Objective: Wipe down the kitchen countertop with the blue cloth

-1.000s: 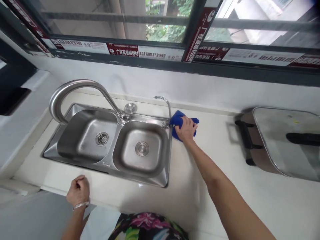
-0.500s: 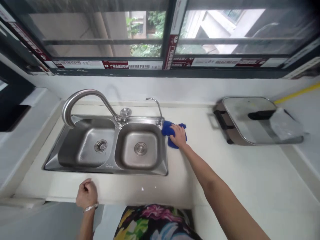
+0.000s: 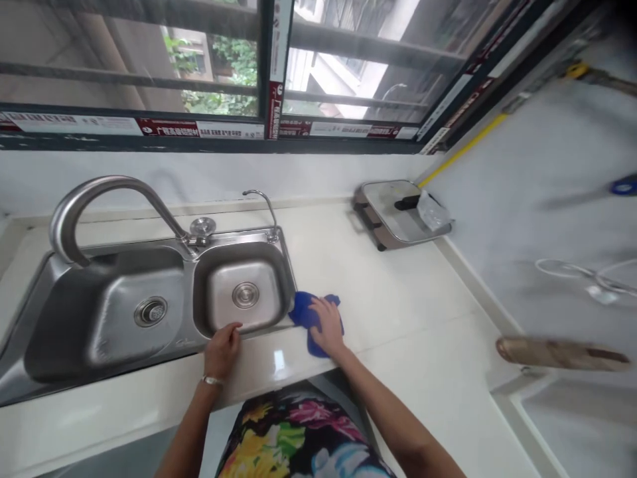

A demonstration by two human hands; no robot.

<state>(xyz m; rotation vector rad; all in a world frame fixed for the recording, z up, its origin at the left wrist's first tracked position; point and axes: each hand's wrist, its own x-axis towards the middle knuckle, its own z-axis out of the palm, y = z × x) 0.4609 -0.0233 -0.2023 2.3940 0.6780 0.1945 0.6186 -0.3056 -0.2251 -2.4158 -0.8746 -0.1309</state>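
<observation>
A crumpled blue cloth [image 3: 302, 309] lies on the white countertop by the right front corner of the sink. My right hand [image 3: 327, 325] presses it down from above, gripping it with bent fingers. Close to the front rim of the small basin is my left hand [image 3: 222, 352], its fingers curled in and nothing visible in them. The steel double sink [image 3: 185, 299] has a large basin on the left and a smaller one on the right, both with drain strainers.
A tall curved faucet [image 3: 119, 182] and a thin small spout [image 3: 262, 194] rise behind the sink. An electric pan [image 3: 393, 212] with a glass lid and a plastic bag stands at the back right. Along the right wall are a cable [image 3: 572, 269] and a brown rolled object [image 3: 562, 352].
My right hand has drawn the blue cloth along the sink's right side toward the front edge. My left hand has moved right, to the small basin's front rim. The view has turned right.
</observation>
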